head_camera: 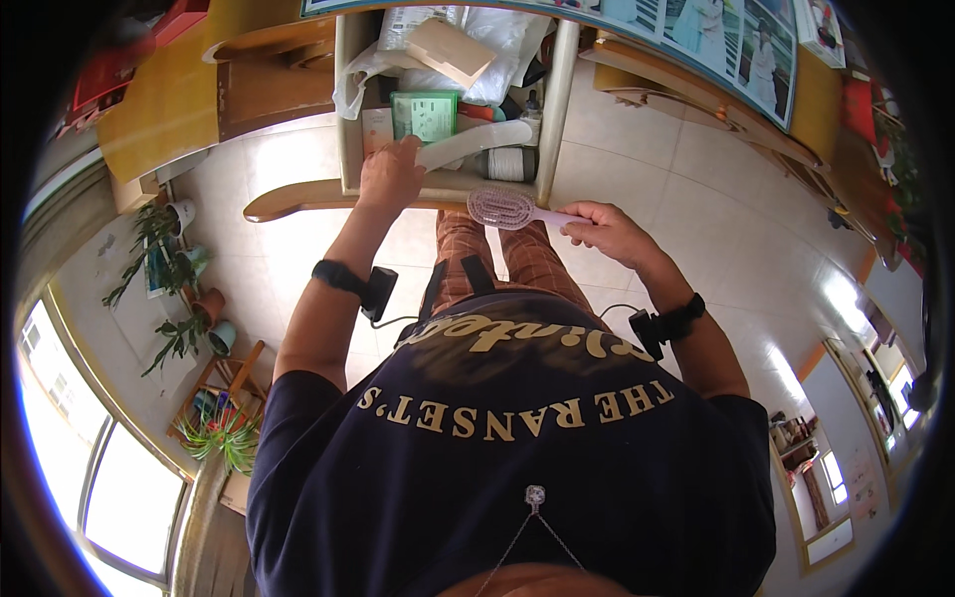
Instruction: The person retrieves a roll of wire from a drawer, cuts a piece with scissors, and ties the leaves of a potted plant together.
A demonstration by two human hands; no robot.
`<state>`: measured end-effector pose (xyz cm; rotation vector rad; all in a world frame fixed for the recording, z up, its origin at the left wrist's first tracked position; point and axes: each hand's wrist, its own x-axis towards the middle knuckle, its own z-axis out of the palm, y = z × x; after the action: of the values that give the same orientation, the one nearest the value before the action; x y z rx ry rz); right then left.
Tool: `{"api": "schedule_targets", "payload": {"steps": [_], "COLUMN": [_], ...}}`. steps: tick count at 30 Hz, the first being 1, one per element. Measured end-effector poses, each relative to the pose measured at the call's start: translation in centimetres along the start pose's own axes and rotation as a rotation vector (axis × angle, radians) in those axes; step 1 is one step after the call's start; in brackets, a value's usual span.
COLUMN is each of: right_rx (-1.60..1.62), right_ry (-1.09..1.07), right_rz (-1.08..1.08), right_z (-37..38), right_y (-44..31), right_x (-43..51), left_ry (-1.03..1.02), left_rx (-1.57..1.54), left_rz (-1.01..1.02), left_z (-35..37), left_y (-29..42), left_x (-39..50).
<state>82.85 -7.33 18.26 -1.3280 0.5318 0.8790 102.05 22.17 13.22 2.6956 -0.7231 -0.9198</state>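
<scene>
My right hand (608, 230) grips the handle of a pale purple hairbrush (501, 207), whose vented head lies over the front edge of an open drawer (556, 112). My left hand (392, 173) is at the drawer's front left, with its fingers at the end of a long, translucent whitish object (477, 142); its fingertips are partly hidden. Near that hand in the drawer are a green plastic box (424, 116) and a small pinkish box (377, 128). A dark-ended roll of white cord or thread (509, 164) lies at the front right, beside a dropper bottle (531, 108).
Farther back in the drawer, a tan cardboard box (450, 52) rests on clear plastic bags (507, 52). A table with photographs under its cover (694, 45) stands beyond. Potted plants (195, 298) line the left wall. The drawer's curved wooden front (298, 200) extends leftward.
</scene>
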Motion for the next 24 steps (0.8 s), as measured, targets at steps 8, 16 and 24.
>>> {"api": "schedule_targets", "payload": {"steps": [8, 16, 24], "right_rx": [0.041, 0.178, 0.537], "right_ry": [0.033, 0.017, -0.018], "right_rz": [-0.009, -0.04, -0.012], "right_z": [-1.1, -1.1, -0.7], "right_y": [1.6, 1.8, -0.2], "right_x": [-1.3, -0.2, 1.0], "left_ry": [0.024, 0.147, 0.322], "left_rx": [-0.19, 0.145, -0.31], "left_rz": [0.117, 0.192, 0.26], "left_z": [3.6, 4.0, 4.2], "left_y": [2.0, 3.7, 5.0], "left_x": [3.3, 1.6, -2.7]}}
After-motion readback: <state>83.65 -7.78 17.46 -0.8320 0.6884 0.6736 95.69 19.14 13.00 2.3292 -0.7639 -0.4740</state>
